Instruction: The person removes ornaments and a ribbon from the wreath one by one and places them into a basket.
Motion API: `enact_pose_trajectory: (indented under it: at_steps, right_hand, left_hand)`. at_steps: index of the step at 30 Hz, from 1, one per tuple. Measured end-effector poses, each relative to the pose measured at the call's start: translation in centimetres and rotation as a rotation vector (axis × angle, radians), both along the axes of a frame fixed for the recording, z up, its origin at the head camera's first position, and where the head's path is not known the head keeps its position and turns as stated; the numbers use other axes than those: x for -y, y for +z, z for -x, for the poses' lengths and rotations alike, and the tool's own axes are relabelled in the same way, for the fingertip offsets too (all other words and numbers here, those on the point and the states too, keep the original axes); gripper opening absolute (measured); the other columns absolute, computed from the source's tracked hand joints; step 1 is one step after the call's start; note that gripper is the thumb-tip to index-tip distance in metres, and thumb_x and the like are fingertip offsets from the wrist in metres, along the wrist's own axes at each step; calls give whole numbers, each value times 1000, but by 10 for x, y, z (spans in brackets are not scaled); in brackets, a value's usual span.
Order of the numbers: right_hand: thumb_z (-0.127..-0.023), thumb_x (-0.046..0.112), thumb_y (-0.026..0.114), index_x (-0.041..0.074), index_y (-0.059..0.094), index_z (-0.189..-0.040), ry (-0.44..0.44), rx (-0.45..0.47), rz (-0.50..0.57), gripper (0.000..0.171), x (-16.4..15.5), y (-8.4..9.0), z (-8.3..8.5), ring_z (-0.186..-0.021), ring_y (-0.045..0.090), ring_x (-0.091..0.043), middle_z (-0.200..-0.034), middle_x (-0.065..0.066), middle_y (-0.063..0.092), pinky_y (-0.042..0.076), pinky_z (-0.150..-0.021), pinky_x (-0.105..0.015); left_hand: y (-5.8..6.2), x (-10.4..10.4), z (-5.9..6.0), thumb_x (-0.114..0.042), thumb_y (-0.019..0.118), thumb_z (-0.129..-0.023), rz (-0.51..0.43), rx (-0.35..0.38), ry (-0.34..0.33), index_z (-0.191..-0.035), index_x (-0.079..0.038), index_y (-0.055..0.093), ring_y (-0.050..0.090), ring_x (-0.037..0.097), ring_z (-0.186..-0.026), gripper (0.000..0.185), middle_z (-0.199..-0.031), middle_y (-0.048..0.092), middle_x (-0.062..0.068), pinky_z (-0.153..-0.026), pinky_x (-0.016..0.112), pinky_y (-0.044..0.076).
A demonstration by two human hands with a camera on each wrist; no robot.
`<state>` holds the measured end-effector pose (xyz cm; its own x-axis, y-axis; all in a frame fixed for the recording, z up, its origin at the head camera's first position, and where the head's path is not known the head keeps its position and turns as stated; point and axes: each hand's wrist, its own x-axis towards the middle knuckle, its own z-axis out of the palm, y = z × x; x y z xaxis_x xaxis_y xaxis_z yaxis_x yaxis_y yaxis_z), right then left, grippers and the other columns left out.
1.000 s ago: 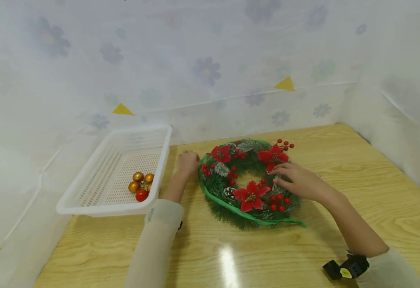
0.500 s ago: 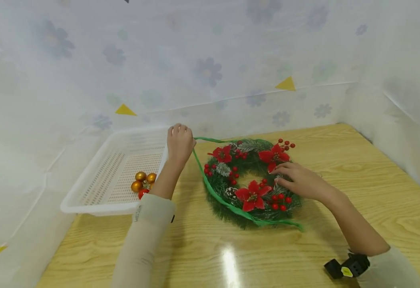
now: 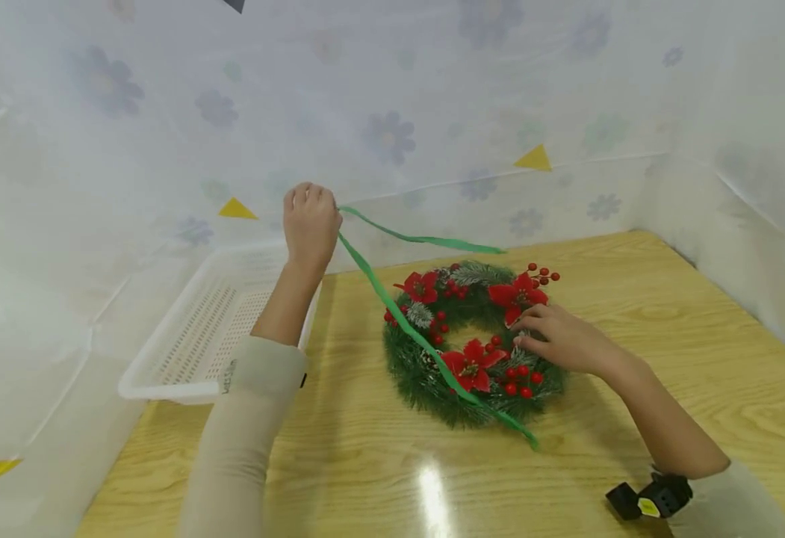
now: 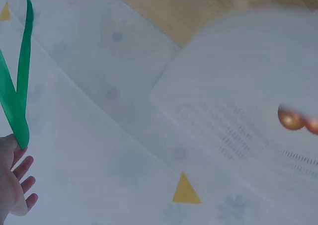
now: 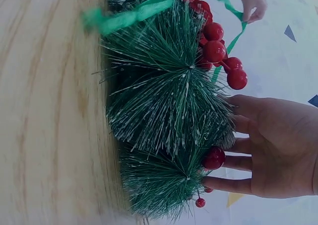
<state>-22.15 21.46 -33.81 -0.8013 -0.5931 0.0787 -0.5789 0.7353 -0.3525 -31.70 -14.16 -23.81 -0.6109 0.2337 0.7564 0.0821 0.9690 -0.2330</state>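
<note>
My left hand (image 3: 313, 224) is raised over the back of the table and pinches a green ribbon (image 4: 19, 111) at its fold, thumb against fingertip in the left wrist view. Two lengths trail from it in the head view: one stretches right past the wreath's far side, the other slants down across the wreath's left and front. The wreath (image 3: 419, 385) of green and frosted needles lies flat, with red poinsettias (image 3: 470, 366), red berries and pine cones. On its right side rests my right hand (image 3: 563, 340), its fingers extended over the needles (image 5: 174, 106) in the right wrist view.
A white plastic basket (image 3: 157, 388) with slotted walls stands at the table's left, partly behind my left arm. Gold baubles (image 4: 290, 118) show in it in the left wrist view. A white flowered sheet with yellow triangles (image 3: 535, 158) rises behind the wooden table (image 3: 668, 314).
My left hand has risen and moved left, drawing the green ribbon up off the wreath's outer edge. The ribbon's far end has come loose behind the wreath. My right hand stays in place.
</note>
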Motion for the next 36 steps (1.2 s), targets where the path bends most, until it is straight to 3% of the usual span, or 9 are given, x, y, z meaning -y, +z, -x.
enact_pose_trajectory:
  at_steps: [5, 10, 16, 24, 31, 36]
  right_hand:
    - [-93, 24, 55, 4, 65, -110, -5, -9, -5, 28, 0, 1, 2, -106, 45, -43, -116, -21, 51, 40, -83, -56]
    - [-93, 24, 55, 4, 64, -111, -3, -14, -5, 28, 0, 0, 3, -106, 45, -43, -116, -21, 51, 39, -83, -56]
    - [-93, 24, 55, 4, 64, -111, -5, -13, -3, 28, 1, -1, 2, -106, 45, -43, -117, -21, 51, 39, -83, -56]
    - [-93, 23, 54, 3, 63, -113, -4, -7, 0, 29, 3, 1, 2, -109, 43, -45, -118, -23, 50, 37, -85, -58]
    - [-94, 24, 54, 4, 63, -114, 0, 4, 6, 30, 4, 0, 2, -110, 43, -45, -118, -22, 50, 38, -85, -58]
    - [-94, 25, 54, 4, 63, -114, -6, 5, 3, 30, 4, 0, 3, -109, 43, -45, -119, -22, 50, 38, -84, -58]
  left_hand:
    - [28, 7, -5, -1, 57, -86, -6, -152, -59, -85, 5, 66, 54, 32, -99, 10, -93, 65, 17, -91, 40, 39]
    - [52, 16, -10, -1, 51, -90, -7, -208, -82, -85, 5, 65, 53, 33, -99, 17, -92, 63, 17, -92, 41, 37]
    - [69, 27, -11, 0, 44, -91, -35, -289, -94, -81, 4, 65, 53, 33, -97, 24, -90, 63, 16, -90, 38, 39]
    - [87, 45, -11, 3, 44, -89, -53, -253, -94, -82, 5, 63, 50, 37, -97, 20, -94, 61, 20, -89, 43, 36]
    - [102, 55, -11, 2, 45, -89, -153, -217, -74, -83, 6, 63, 49, 36, -100, 19, -97, 62, 19, -92, 41, 35]
    - [103, 51, -15, -5, 53, -90, -202, -151, -132, -87, 4, 63, 48, 34, -104, 14, -101, 61, 18, -95, 41, 33]
